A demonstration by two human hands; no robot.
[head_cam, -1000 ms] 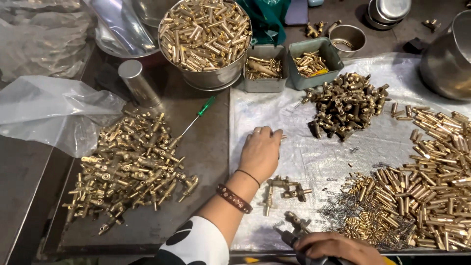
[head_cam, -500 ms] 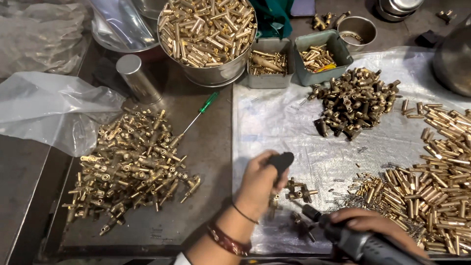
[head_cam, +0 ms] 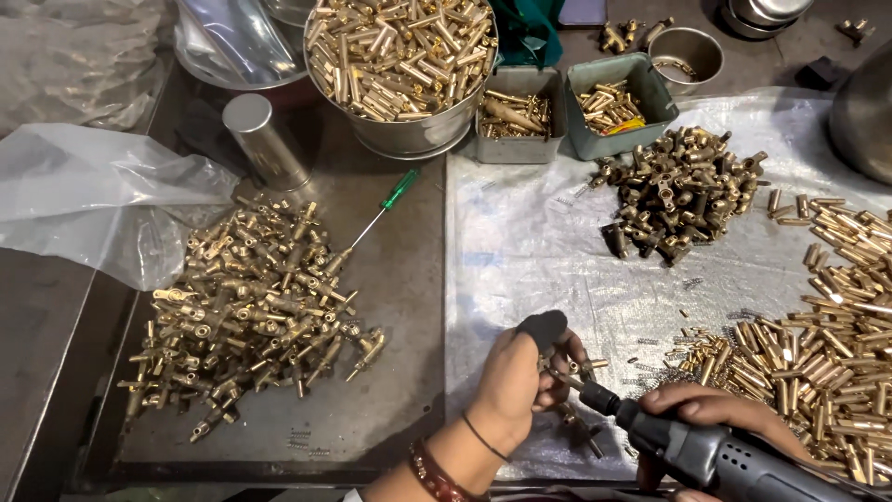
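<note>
Both hands have come closer together since a moment ago; the left hand (head_cam: 516, 381), which was lying flat on the plastic sheet (head_cam: 530, 251), is now lifted and closed around a small brass fitting (head_cam: 562, 367), with a black cover on the thumb; the right hand (head_cam: 715, 414) has come up from the lower edge and is wrapped tightly around a grey power screwdriver (head_cam: 706, 451), whose tip touches the fitting between the left fingers. Some more small fittings lie on the sheet just under the hands, partly hidden; I cannot tell how many.

On the left, on the dark metal tray (head_cam: 390, 409), a big heap of brass valve bodies (head_cam: 251, 316) is spread; a green-handled screwdriver (head_cam: 383, 212) lies beside it, and a steel cylinder (head_cam: 265, 139) is tilted near a crumpled clear bag (head_cam: 93, 200). At the top stands a round steel bowl (head_cam: 409, 135) full of brass tubes; next to it are two small grey boxes (head_cam: 557, 121) with brass parts. On the sheet, a darker pile of fittings (head_cam: 683, 191) lies well apart from the hands; on the right a wide heap of brass pins (head_cam: 818, 344) reaches near the right hand; tiny springs (head_cam: 655, 367) are scattered between them.
</note>
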